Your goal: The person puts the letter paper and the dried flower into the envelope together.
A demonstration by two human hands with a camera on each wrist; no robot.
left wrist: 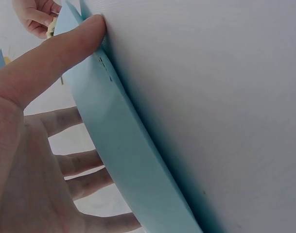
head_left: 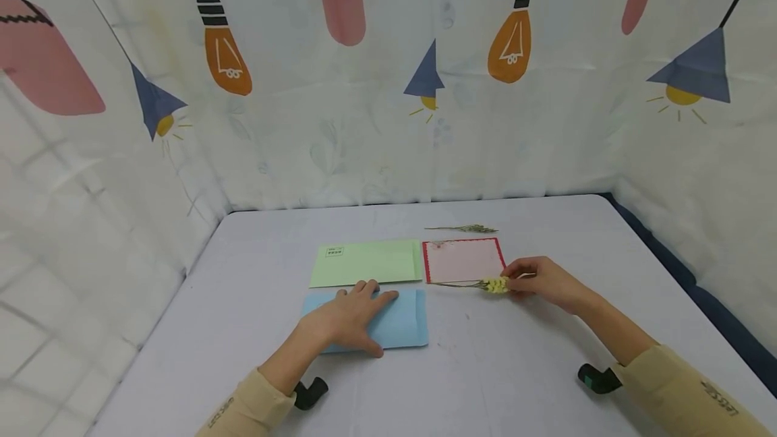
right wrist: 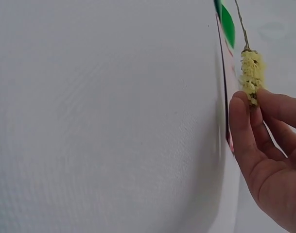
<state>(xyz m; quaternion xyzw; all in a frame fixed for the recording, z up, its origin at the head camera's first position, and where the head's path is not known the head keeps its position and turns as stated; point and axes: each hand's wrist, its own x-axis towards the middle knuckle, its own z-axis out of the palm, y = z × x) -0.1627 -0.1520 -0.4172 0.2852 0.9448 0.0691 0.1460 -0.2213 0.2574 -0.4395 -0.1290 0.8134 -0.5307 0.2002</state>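
A light blue envelope (head_left: 405, 322) lies on the table in the head view, under my left hand (head_left: 347, 321). The fingers are spread across it and the thumb rests at its near edge; the left wrist view shows the thumb on the near side of the blue envelope (left wrist: 121, 136). My right hand (head_left: 546, 282) pinches the tip of a dried yellow flower (head_left: 496, 284) between thumb and fingers. Its thin stem points left along the near edge of a pale pink card (head_left: 464, 261) with a red border. The right wrist view shows the yellow flower head (right wrist: 252, 70) at the fingertips.
Beyond the blue envelope lies a light green envelope (head_left: 364, 264) with a small printed box. A dried green sprig (head_left: 470, 228) lies behind the card. The white table (head_left: 516, 376) backs onto a white curtain (head_left: 376, 154) printed with lamps.
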